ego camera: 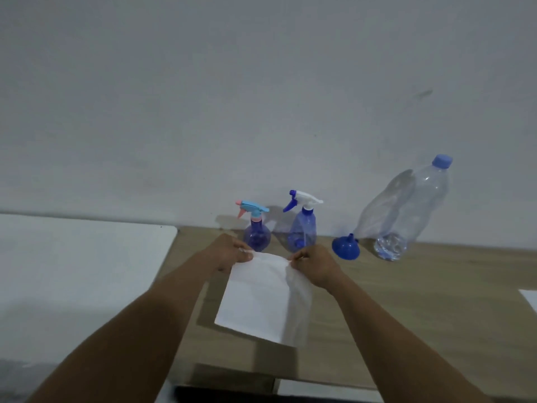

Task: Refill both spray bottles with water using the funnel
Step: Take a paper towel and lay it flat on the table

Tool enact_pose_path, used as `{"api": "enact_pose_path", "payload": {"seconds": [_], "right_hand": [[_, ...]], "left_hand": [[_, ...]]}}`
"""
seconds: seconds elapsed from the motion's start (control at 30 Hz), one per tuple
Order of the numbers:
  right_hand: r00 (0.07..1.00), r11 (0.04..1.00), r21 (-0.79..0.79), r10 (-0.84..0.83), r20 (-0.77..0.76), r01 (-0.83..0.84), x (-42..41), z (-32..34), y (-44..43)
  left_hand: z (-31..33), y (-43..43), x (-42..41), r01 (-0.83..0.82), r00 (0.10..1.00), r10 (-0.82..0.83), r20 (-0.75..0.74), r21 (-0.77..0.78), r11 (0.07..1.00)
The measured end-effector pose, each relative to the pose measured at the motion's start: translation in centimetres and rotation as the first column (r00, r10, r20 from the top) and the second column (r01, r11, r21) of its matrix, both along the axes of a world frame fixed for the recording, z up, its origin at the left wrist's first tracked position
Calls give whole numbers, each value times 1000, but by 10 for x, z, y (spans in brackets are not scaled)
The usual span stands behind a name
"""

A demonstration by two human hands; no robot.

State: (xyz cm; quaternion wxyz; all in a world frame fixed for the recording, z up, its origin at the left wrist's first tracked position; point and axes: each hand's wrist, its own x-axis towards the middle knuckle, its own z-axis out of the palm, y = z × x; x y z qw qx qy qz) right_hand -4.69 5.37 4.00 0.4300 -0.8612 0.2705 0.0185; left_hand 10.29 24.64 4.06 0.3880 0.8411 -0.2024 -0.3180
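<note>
Hands [232, 251] [315, 264] hold cloth [258, 298] before spray bottles [302, 228].

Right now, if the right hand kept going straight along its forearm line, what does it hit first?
Likely the white-trigger spray bottle: the right hand, pinching the white sheet, points up-left toward its base. The blue funnel sits just right of that line. Depth is uncertain.

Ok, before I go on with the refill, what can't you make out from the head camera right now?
- Round spray bottle: base hidden behind the left hand.
- Taller spray bottle: water level unreadable, tinted plastic.
- White sheet: blurred, paper or cloth unclear; it covers the table beneath.
- White item: cut off by the right edge.
- Right hand: fingertips hidden behind the sheet.
</note>
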Motion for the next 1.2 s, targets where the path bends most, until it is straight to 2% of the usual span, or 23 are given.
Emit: {"api": "enact_pose_path", "payload": {"seconds": [0.13, 0.2, 0.23, 0.27, 0.33, 0.43, 0.5, 0.6, 0.67, 0.77, 0.83, 1.03, 1.2], "right_hand": [[999, 996, -77, -31, 36, 34, 25, -43, 13], [997, 990, -126, -61, 52, 67, 35, -62, 20], [996, 980, -181, -66, 59, 76, 40, -71, 25], [995, 963, -260, -58, 76, 76, 42, -80, 31], [993, 904, -425, 20, 113, 30, 43, -97, 48], [988, 887, -458, 114, 104, -54, 34, -126, 75], [987, 874, -471, 153, 40, -117, 25, -142, 88], [980, 803, -580, 197, 38, -139, 19, -164, 86], [963, 796, -572, 266, 36, -199, 19, -167, 78], [938, 748, -600, 346, -13, -284, 15, -166, 73], [949, 760, -589, 313, -38, -274, 10, -166, 80], [974, 799, -564, 224, -41, -208, 2, -167, 64], [955, 789, -545, 282, -92, -285, -8, -160, 20]], "left_hand": [[-51, 1, 17, -38, 992, 24, 123, 113, 993], [-70, 3, 18, -67, 966, 10, 259, 211, 975], [-80, 5, 15, -95, 922, -5, 388, 237, 967], [-90, 6, 11, -106, 839, -37, 543, 228, 968], [-111, 10, -1, -13, 675, -170, 718, 241, 970], [-145, 23, -15, 203, 571, -437, 694, 397, 895], [-160, 31, -16, 229, 549, -526, 650, 489, 842], [-162, 32, -15, 228, 551, -522, 652, 484, 845], [-159, 32, -15, 221, 580, -495, 647, 460, 860], [-158, 34, -24, 255, 528, -545, 651, 491, 833], [-159, 34, -28, 273, 526, -580, 622, 522, 808], [-152, 3, -30, 210, 564, -557, 610, 546, 811], [-157, -28, -47, 186, 597, -526, 606, 533, 825]]}}
